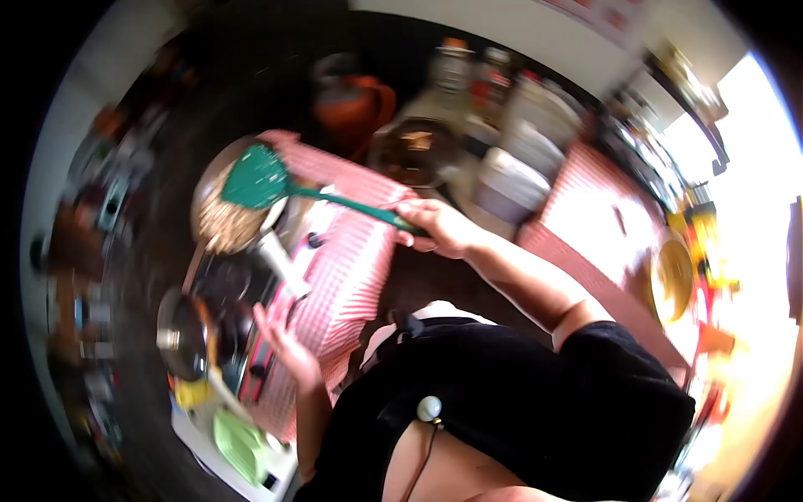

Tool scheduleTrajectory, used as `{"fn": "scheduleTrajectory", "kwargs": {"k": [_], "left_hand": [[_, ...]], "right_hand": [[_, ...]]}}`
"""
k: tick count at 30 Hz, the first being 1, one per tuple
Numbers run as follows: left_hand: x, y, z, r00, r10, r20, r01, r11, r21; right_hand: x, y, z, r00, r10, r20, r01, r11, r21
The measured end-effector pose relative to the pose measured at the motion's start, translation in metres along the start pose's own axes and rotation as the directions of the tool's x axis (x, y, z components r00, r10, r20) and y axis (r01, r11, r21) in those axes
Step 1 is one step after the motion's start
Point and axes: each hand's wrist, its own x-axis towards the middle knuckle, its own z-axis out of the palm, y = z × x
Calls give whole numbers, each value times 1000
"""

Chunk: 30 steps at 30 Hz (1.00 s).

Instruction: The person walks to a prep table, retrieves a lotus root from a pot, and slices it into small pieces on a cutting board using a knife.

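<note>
My right hand is closed around the handle of a green spatula. The spatula's broad head, with small bits on it, is over a pan of pale, shredded-looking food. From the pan a light-coloured handle points toward me. My left hand is near the end of that handle, apart from it, with the fingers spread and nothing in them. Beneath the pan is a dark stove. Motion blur softens the picture, so what the food is cannot be told.
A second pan with a light handle stands at the stove's left. A red-checked cloth covers the counter. Behind are an orange jug, a dark bowl, bottles and white containers. A yellow bowl stands right; a green tray lies lower left.
</note>
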Motion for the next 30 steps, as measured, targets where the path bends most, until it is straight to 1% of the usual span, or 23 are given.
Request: {"fn": "scheduleTrajectory", "kwargs": {"k": [1,2,3,4,5,6,7,8,9,10,13,15,17,19,21,22,23,24,25,26,27,29,30], "left_hand": [[12,11,-11,998,6,58,-8,1000,24],[24,19,-20,994,23,103,-34,993,109],[-16,-35,120,968,223,112,-218,974,-55],[-25,-22,106,966,209,151,-216,976,34],[-62,-23,109,961,154,228,-175,982,73],[-91,-8,93,954,90,287,-144,974,176],[-150,-1,97,942,-36,335,-38,977,212],[-135,-11,113,918,20,395,-95,981,170],[-128,-14,128,900,66,430,-137,981,137],[-144,-10,140,881,72,467,-155,978,142],[-191,-5,162,810,119,574,-197,977,76],[-217,-4,168,757,117,643,-203,977,61],[-239,4,166,743,139,655,-217,975,40],[-249,8,155,756,182,629,-252,968,22],[-260,12,132,820,139,555,-210,975,67],[-263,7,118,827,126,548,-185,981,53],[-264,7,101,840,116,530,-163,986,43],[-270,12,90,869,107,483,-147,988,45],[-276,16,84,896,106,431,-134,990,36],[-282,20,68,908,123,401,-161,985,62],[-287,21,56,918,141,371,-187,978,91],[-307,31,24,943,175,284,-211,973,98],[-316,27,10,960,168,223,-196,974,109]], "right_hand": [[-9,7,13,999,7,-49,-1,992,125],[-18,18,27,986,-28,-167,73,961,268],[-99,-25,-86,943,-270,-194,272,962,-15],[-130,-8,-73,895,-310,-319,324,946,-11],[-193,-5,-63,838,-292,-461,300,952,-57],[-240,19,-53,754,-258,-605,304,952,-26],[-320,8,-36,624,-193,-757,269,963,-23],[-331,25,-53,460,-276,-844,328,936,-127],[-343,40,-65,348,-353,-868,464,870,-168],[-371,50,-68,176,-336,-925,490,845,-214],[-446,79,-96,-159,-280,-947,478,817,-322],[-487,95,-126,-251,-307,-918,453,801,-392],[-513,104,-154,-364,-89,-927,512,813,-279],[-531,123,-187,-358,-28,-933,536,812,-230],[-544,151,-222,-349,-187,-918,471,813,-344],[-551,155,-237,-306,-43,-951,592,773,-226],[-550,157,-244,-316,-14,-949,552,811,-196],[-564,169,-262,-268,-53,-962,485,855,-182],[-540,132,-215,-332,-126,-935,427,864,-267],[-548,134,-216,-320,-140,-937,378,888,-261],[-556,134,-228,-287,-165,-944,359,895,-266],[-573,148,-234,-132,-144,-981,407,894,-186],[-570,162,-236,0,-89,-996,452,888,-79]]}}
